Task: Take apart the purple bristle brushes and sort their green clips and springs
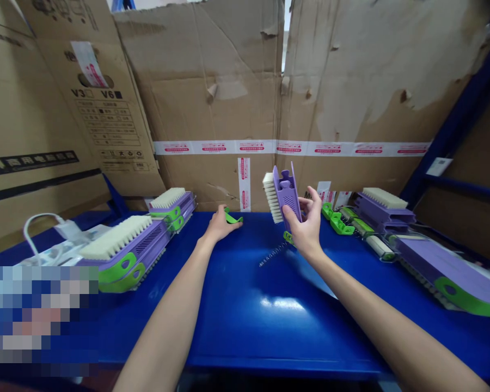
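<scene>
My right hand (308, 226) grips a purple plastic brush part (286, 196) with white bristles (271, 198), raised above the table and tilted, its open slotted side facing me. My left hand (217, 224) is closed about a small green plastic piece (232, 216) close to the tabletop, near the back edge; the fingers partly cover it. Below the right hand lies a thin dark coil or twisted strip (273, 254), with a small green part (288, 237) at its upper end, partly behind the hand.
Assembled purple-and-green brushes (124, 253) are stacked at left, with more brush parts (381, 209) at right. Loose green pieces (338, 219) and a clear-cased roller (373, 242) lie at back right. A white cable (32, 239) is far left. Cardboard (212, 109) walls the blue table (245, 316).
</scene>
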Demonstrator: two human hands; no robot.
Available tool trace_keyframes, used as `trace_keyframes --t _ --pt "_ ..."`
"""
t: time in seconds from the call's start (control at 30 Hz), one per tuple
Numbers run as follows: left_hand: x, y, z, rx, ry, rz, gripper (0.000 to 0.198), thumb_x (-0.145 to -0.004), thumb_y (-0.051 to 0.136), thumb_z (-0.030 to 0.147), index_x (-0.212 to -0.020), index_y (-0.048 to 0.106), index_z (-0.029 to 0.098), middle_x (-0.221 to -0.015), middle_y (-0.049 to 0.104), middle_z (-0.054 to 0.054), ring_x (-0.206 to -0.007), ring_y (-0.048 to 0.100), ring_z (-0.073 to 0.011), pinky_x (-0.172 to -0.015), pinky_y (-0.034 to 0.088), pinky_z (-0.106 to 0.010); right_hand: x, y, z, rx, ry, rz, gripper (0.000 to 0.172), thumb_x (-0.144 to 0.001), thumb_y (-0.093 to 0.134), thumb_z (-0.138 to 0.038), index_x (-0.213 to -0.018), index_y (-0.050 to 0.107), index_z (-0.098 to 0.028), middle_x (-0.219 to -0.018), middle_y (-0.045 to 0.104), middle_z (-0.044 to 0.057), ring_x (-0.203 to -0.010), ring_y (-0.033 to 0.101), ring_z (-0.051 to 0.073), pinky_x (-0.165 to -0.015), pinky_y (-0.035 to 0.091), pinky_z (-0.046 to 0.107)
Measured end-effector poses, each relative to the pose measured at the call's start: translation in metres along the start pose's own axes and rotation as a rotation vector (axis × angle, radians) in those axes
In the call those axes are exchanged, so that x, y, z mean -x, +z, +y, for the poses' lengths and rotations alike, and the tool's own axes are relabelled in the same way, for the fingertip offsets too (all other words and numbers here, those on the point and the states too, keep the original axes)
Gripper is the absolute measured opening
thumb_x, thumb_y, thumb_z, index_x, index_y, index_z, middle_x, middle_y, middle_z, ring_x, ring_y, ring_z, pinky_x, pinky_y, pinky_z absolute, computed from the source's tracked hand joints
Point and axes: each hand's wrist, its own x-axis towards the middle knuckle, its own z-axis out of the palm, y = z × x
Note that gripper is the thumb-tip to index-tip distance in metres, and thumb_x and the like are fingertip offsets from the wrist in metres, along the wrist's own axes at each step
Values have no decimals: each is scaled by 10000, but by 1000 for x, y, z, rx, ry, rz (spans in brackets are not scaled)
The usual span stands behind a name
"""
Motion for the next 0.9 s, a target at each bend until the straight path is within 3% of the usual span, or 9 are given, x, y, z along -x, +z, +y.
trace_keyframes --t 0.13,0.3,0.63,0.77,0.9 --pt "1 0 1 -9 13 1 835 -637 731 523 -1297 353 179 -1275 557 -180 -1181 512 -310 -933 393 -382 -11 -6 21 255 13 -9 911 -682 665 -592 -1414 276 -214 -1173 543 129 -1056 529 267 -935 425 443" --pt "1 1 2 -54 25 -34 811 -656 704 528 -1307 381 167 -1308 539 -178 -1218 476 -326 -958 368 -397 -19 -4 43 547 -44 -222 903 -640 719 -518 -1387 370 -151 -1208 548 180 -1133 487 338 -940 399 493" --pt "2 2 7 -191 38 -86 801 -688 630 594 -1332 406 174 -1368 501 -166 -1267 433 -348 -992 333 -418 -13 13 36 731 -13 -532 867 -695 676 -544 -1406 350 -169 -1263 530 187 -1190 457 372 -932 370 545" --pt "2 4 6 -198 46 -77 769 -706 610 595 -1331 403 197 -1368 495 -153 -1262 428 -349 -987 334 -414 -14 6 26 776 -12 -507 838 -768 559 -616 -1429 307 -166 -1283 504 218 -1191 449 396 -900 375 560" --pt "3 5 4 -192 40 -68 762 -725 591 590 -1339 385 187 -1330 503 -164 -1240 429 -348 -976 342 -417 -17 -16 15 876 -56 -425 629 -877 395 -571 -1341 410 -147 -1210 562 218 -1126 517 375 -876 396 511"
